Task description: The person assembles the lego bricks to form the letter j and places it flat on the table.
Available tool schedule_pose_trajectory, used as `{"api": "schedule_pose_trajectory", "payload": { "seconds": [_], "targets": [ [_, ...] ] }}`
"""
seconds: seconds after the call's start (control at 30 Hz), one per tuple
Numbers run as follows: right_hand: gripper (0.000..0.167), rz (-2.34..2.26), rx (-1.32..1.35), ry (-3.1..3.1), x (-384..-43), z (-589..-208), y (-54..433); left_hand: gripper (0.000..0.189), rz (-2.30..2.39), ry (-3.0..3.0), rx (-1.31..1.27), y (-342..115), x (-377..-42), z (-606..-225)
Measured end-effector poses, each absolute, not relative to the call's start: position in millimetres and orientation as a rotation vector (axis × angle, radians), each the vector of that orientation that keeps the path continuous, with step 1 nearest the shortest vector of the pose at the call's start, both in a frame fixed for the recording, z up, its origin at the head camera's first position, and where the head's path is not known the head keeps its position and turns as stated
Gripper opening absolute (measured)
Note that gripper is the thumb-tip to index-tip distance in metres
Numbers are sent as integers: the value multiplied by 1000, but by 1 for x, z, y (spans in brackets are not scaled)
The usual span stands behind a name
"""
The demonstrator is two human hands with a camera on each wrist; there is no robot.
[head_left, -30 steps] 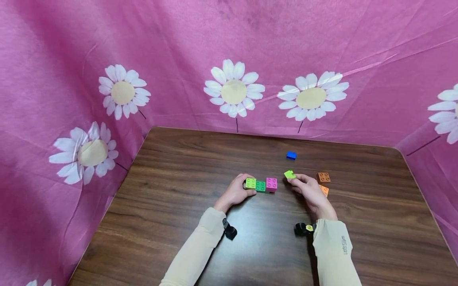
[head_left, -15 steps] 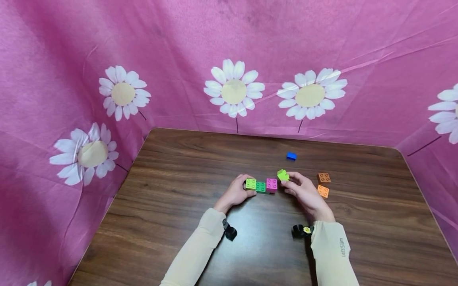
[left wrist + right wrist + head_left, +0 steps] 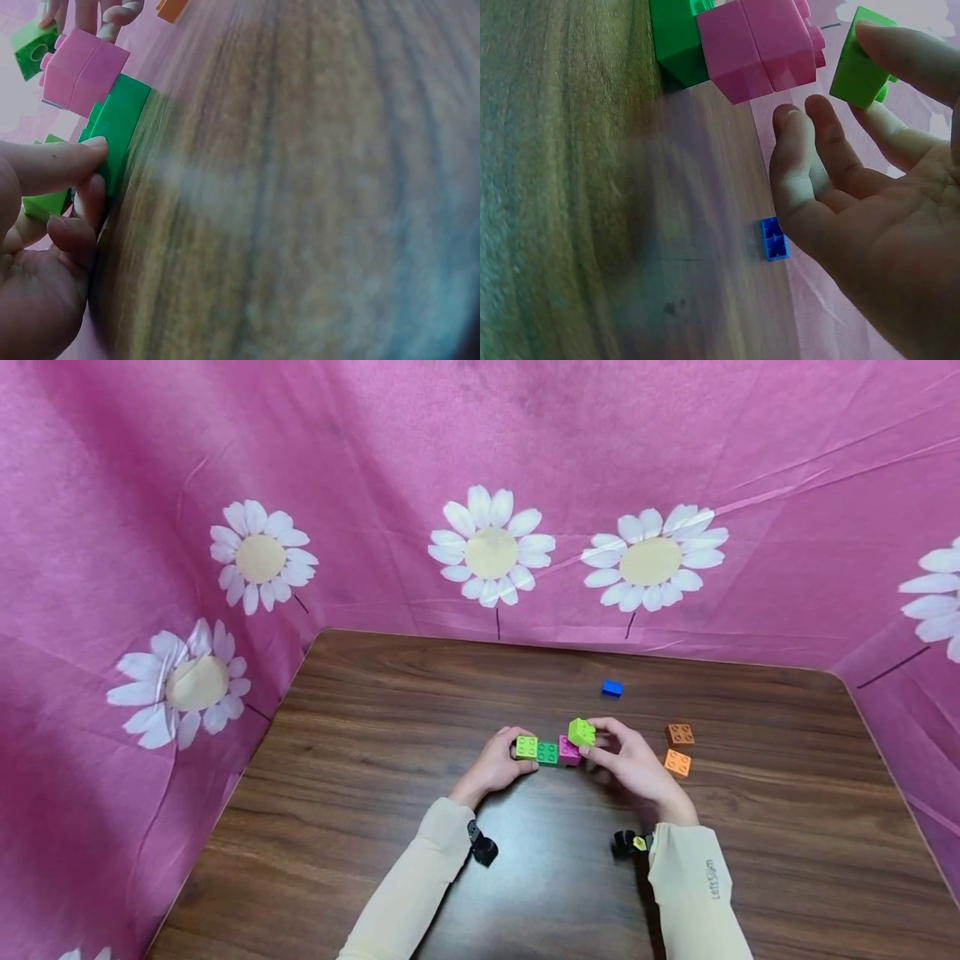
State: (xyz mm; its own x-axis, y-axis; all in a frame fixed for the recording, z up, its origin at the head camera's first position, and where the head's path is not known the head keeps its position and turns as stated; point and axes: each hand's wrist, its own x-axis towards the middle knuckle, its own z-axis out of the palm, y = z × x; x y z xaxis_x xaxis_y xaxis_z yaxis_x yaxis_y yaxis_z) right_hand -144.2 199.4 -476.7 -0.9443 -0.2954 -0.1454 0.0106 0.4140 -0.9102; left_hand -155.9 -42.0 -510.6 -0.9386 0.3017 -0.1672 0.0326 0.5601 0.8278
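My left hand [image 3: 493, 768] holds the left end of a joined row of toy building bricks, its thumb against the green brick [image 3: 124, 124]. On that end sits a lime brick [image 3: 527, 747]. Two stacked pink bricks [image 3: 759, 54] rise at the other end. My right hand [image 3: 639, 768] pinches a loose lime brick [image 3: 861, 64] between thumb and fingers. The loose brick is tilted, its studs facing sideways toward the right. From the head it overlaps the pink studs; the right wrist view shows a gap between them.
A blue brick [image 3: 612, 688] lies toward the back of the wooden table [image 3: 360, 710]. To the right of my right hand are a brown brick [image 3: 680, 734] and an orange brick [image 3: 677, 763]. A pink flowered cloth [image 3: 375, 510] hangs behind the table.
My right hand has moved left with the loose lime brick, from the right of the pink bricks to over them, turning the brick on the way. My left hand stays in place.
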Motion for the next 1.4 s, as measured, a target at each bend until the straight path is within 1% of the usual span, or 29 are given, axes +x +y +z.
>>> {"api": "schedule_pose_trajectory", "payload": {
  "seconds": [0.33, 1.03, 1.4],
  "targets": [
    [41, -1388, -379, 2510, -147, -467, 194, 41, 1327, 2503, 263, -40, -157, -510],
    [39, -1335, -399, 2436, -148, -459, 193, 39, 1335, 2508, 262, -39, -158, -507],
    [37, -1355, -346, 2434, -147, -459, 190, 39, 1328, 2502, 252, -39, -159, -509]
  ]
}}
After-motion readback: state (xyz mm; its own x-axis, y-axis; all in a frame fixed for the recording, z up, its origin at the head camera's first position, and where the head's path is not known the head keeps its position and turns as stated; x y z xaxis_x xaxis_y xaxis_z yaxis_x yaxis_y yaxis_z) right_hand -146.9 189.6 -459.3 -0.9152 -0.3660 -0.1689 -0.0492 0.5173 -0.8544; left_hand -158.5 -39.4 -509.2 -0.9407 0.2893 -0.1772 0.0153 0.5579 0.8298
